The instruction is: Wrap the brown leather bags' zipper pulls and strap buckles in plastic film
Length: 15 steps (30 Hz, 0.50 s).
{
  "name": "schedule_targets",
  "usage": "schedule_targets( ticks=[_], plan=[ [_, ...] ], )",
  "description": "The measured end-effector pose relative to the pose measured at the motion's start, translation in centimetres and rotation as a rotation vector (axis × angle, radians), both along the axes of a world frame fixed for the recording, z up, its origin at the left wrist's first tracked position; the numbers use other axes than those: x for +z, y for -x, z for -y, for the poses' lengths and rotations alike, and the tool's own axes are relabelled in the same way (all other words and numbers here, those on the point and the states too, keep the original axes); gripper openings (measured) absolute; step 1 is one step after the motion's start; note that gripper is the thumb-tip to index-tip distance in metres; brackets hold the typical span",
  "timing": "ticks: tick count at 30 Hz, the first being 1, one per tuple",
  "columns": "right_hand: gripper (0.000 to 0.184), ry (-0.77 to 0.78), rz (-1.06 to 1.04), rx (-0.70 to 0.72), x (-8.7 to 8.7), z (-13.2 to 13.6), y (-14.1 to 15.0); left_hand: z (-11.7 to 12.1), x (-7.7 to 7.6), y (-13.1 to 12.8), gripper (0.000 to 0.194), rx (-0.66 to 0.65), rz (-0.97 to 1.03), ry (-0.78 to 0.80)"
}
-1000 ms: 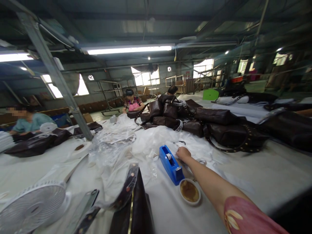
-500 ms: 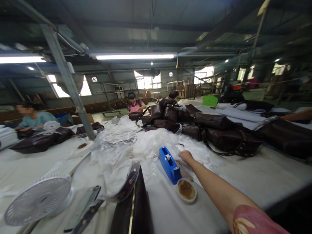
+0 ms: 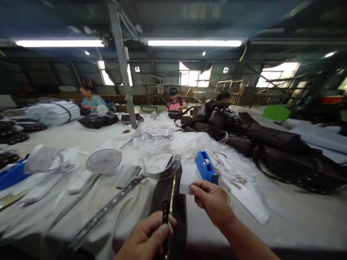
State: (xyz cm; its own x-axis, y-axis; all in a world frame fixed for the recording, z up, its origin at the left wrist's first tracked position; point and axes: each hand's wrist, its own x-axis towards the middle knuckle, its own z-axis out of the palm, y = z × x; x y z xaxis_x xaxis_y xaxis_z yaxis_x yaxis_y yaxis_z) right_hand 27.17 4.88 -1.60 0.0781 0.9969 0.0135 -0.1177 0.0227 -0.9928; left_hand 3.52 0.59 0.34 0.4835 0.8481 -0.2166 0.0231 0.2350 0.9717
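Observation:
My left hand (image 3: 153,231), low in the middle, pinches a short dark strap end (image 3: 165,209) with small metal studs. It is in front of a dark brown leather bag (image 3: 159,193) with a gold-coloured zip line (image 3: 172,191). A long studded handle (image 3: 116,196) in clear plastic wrap arcs over the bag and runs down to the left. My right hand (image 3: 211,202) grips the corner of a thin white sheet (image 3: 188,178) just right of the bag. Right behind that hand stands a blue tape dispenser (image 3: 207,168); a small round dish (image 3: 225,195) is mostly hidden by the hand.
Crumpled clear plastic (image 3: 159,141) lies beyond the bag. Dark bags (image 3: 282,159) are heaped at the right. Left are a phone (image 3: 129,177), small fans (image 3: 104,160) and a metal post (image 3: 123,68). Co-workers (image 3: 176,103) sit across the table.
My right hand has drawn back toward the bag from beyond the tape dispenser, bringing the white sheet. My left hand has come into view holding the strap end. The view has swung left.

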Motion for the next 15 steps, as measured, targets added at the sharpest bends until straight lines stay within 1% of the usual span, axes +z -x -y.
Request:
schedule_targets(
  ticks=[1, 3, 6, 8, 10, 12, 15],
  plan=[
    [0.036, 0.015, 0.002, 0.039, 0.0, 1.5, 1.5, 0.0, 0.3, 0.2, 0.046, -0.026, 0.016, -0.011],
    [0.035, 0.053, 0.036, 0.108, -0.3, 3.8, 3.7, 0.2, 0.6, 0.7, 0.040, -0.037, 0.053, -0.032],
    [0.033, 0.105, 0.102, 0.203, -0.6, 6.1, 5.3, 0.5, 0.6, 1.0, 0.036, 0.034, 0.074, -0.033],
    [0.030, 0.133, 0.102, 0.275, -0.7, 6.8, 5.6, 0.7, 0.4, 1.1, 0.034, 0.094, 0.063, -0.027],
    [0.029, 0.150, 0.088, 0.343, -0.6, 7.2, 5.6, 0.9, 0.3, 1.0, 0.030, 0.118, 0.044, -0.052],
    [0.028, 0.149, 0.105, 0.379, -0.3, 7.2, 5.7, 0.9, 0.4, 1.0, 0.027, 0.099, 0.007, -0.123],
    [0.029, 0.115, 0.201, 0.371, 0.3, 6.8, 6.0, 0.8, 0.8, 1.2, 0.025, 0.079, -0.079, -0.288]
  ],
)
